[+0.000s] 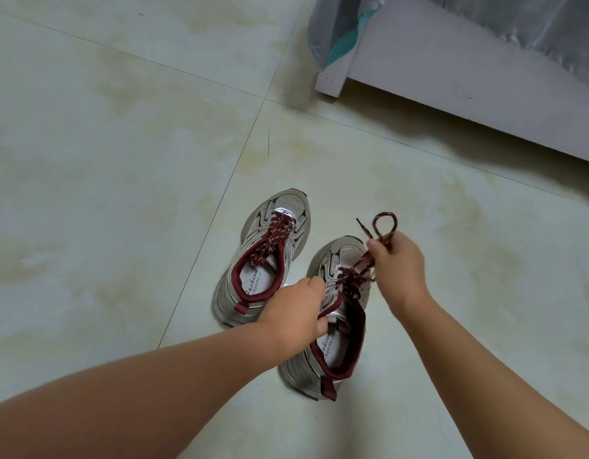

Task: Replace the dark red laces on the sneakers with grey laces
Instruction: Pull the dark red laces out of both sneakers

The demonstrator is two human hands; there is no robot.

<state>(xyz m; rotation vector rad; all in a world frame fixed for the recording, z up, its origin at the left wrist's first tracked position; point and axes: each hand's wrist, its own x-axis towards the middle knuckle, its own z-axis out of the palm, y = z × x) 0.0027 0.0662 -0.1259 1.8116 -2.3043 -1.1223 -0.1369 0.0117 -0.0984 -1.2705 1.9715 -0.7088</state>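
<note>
I see two silver-grey sneakers standing side by side on the tiled floor (121, 160), toes pointing toward 12 o'clock. The left sneaker (263, 260) sits free at about 11 o'clock from the other, untouched, its dark red lace (276, 233) fully threaded through the eyelets and its dark red collar open to the printed insole.

The right sneaker (333, 313) is the one I am working on. My left hand (293, 316) is curled around its collar edge at the 9 o'clock side, fingers and thumb pinching the upper near the tongue. My right hand (400, 266) is raised at about 1 o'clock from that sneaker, its fingers closed on the loosened dark red lace of the right sneaker (359, 270). That lace runs taut from the eyelets up into the fist, and a small loop plus a free tip stick out above the knuckles toward 12 o'clock.

Toward 2 o'clock, well apart from the sneakers, a pale furniture base (452, 77) stands on the floor, with crinkled clear plastic sheeting (336, 31) draped over its corner.
</note>
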